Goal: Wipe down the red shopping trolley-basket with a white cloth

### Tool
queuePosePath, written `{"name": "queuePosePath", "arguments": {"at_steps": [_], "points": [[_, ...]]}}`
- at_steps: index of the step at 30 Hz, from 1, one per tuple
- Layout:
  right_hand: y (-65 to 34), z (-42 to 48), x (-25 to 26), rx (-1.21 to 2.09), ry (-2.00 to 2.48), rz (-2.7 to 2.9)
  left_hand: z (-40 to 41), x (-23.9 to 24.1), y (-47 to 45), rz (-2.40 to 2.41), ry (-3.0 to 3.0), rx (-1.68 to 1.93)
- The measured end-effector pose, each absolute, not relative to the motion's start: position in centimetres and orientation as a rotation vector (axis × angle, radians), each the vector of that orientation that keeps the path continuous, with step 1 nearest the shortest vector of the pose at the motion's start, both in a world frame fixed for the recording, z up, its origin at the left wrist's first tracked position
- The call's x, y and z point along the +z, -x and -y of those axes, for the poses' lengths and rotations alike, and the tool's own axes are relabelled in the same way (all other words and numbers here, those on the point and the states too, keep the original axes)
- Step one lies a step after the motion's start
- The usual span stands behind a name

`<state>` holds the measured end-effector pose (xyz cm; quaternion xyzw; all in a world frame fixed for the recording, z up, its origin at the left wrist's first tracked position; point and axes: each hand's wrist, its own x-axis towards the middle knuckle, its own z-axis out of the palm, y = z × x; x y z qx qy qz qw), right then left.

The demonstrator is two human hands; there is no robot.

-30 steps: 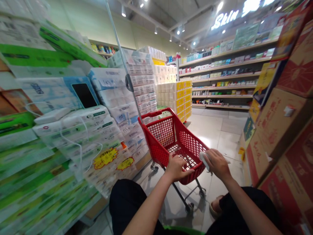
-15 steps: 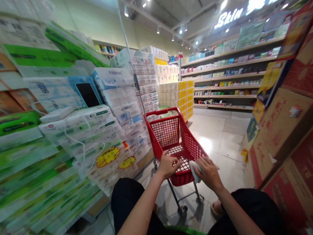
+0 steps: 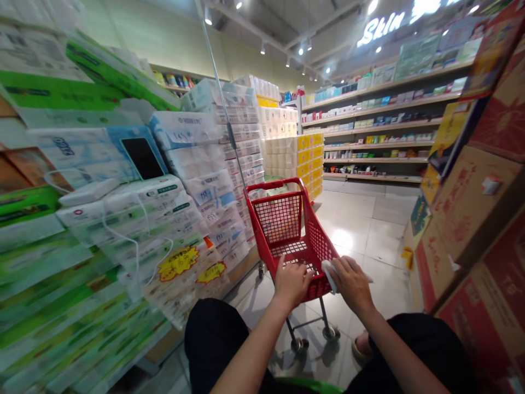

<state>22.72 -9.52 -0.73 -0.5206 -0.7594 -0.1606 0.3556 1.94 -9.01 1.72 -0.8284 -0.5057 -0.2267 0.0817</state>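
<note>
A red plastic shopping cart (image 3: 275, 219) with lattice sides stands right in front of my knees, its basket end towards me. My left hand (image 3: 292, 283) is over the near rim of the basket, fingers bent over the edge; part of the grip is hidden behind the hand. At the near right corner of the rim, my right hand (image 3: 353, 284) holds a white cloth (image 3: 330, 276), crumpled and pressed against the red plastic. Whether the cloth is paper or fabric I cannot tell.
Stacked tissue packs (image 3: 205, 164) rise on the left, with a phone (image 3: 143, 157) and a white cable (image 3: 123, 234) on them. A thin metal pole (image 3: 219, 87) rises behind the cart. Cardboard boxes (image 3: 471, 202) are piled on the right. Stocked shelves (image 3: 377, 128) line the back.
My left hand has shifted right along the near rim. My right hand and the cloth have moved slightly up and right. The cart's near wheels sit a little farther away and left.
</note>
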Motion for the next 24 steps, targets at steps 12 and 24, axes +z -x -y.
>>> {"name": "queuePosePath", "arguments": {"at_steps": [12,24], "points": [[-21.0,11.0,-0.4,-0.272,1.087,2.193,9.7,0.7,3.7,1.255,2.663,-0.527],[-22.3,6.7,1.3,-0.091,1.16,2.189,7.5,1.6,5.4,1.153,2.727,-0.515]]}}
